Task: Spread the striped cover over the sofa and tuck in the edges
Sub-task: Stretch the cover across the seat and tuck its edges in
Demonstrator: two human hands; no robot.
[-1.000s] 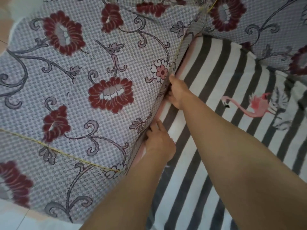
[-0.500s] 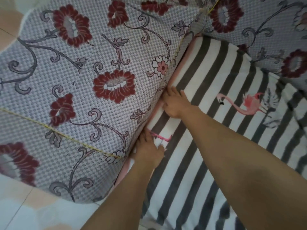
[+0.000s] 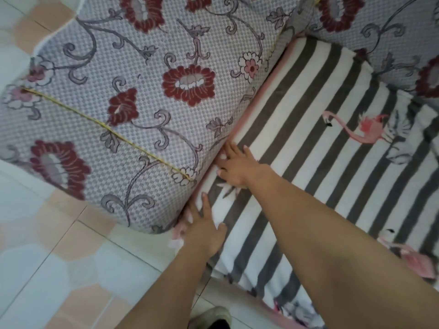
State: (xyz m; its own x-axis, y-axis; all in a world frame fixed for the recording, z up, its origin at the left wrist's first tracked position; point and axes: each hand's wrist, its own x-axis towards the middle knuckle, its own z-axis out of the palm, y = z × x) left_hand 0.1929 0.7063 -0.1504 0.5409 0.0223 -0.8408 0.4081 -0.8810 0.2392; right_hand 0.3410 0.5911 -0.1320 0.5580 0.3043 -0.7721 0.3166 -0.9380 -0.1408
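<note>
The striped cover (image 3: 316, 148), grey and white with pink flamingos, lies over the sofa seat. Its pink edge runs along the crease beside the floral armrest (image 3: 142, 96). My right hand (image 3: 237, 165) lies flat on the cover with straight fingers pointing into that crease. Nearer the seat's front corner, my left hand (image 3: 204, 229) presses the cover's edge down against the armrest's base, fingers straight. Part of the cover hangs over the seat's front.
The floral backrest (image 3: 392, 32) rises behind the seat at top right. Pale tiled floor (image 3: 59, 269) lies left of and below the sofa. The tip of a shoe (image 3: 211, 317) shows at the bottom edge.
Both hands have slid along the crease toward the front of the seat. The view has shifted back, showing more floor and the seat's front corner.
</note>
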